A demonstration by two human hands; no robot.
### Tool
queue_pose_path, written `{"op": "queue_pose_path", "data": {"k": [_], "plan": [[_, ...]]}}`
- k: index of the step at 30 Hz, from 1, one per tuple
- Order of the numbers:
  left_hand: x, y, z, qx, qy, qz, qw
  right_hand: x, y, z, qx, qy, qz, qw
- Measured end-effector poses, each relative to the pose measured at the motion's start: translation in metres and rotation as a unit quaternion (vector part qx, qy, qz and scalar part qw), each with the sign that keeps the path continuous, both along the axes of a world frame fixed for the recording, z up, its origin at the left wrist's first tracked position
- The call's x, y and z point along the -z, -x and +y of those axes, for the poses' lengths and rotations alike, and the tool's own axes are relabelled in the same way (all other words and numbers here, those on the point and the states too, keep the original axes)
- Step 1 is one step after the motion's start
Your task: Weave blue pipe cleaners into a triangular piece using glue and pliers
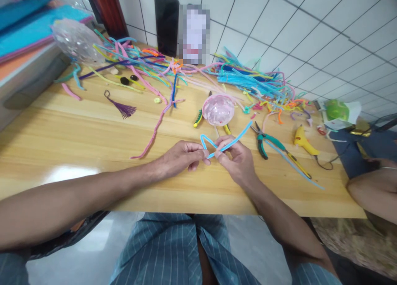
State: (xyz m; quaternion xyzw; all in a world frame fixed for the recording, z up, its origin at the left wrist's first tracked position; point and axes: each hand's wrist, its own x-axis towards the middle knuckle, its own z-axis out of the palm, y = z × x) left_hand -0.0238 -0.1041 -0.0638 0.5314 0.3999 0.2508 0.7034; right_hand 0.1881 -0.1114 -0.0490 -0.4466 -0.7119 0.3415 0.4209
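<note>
As the left hand (192, 153) and right hand (235, 156) each pinch it, a blue stem (233, 142) bends between them.
A bowl (218, 110) lies at twelve o'clock from it, teal pliers (274, 141) at three, a tassel (124, 108) at ten.

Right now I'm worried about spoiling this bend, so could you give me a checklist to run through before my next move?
1. Left hand gripping the bent blue stem: ok, pinched by the fingertips.
2. Right hand gripping it too: ok.
3. Stem apart from the pinkish bowl: ok, the bowl sits beyond it.
4. Teal-handled pliers put away: not ok, lying out beside the right hand.
5. Yellow glue gun cool: cannot tell.
</note>
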Motion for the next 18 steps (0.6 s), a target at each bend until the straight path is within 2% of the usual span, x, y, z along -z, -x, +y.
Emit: {"op": "queue_pose_path", "data": {"k": [7, 18], "plan": [[-0.0057, 0.0008, -0.0012, -0.002, -0.009, 0.010, 1.000, -0.0027, 0.0002, -0.0002, -0.001, -0.021, -0.032, 0.999], [-0.0011, -0.0007, 0.0000, 0.001, -0.003, -0.003, 1.000, 0.0017, 0.0006, -0.0003, 0.006, -0.054, -0.054, 0.997]]}}
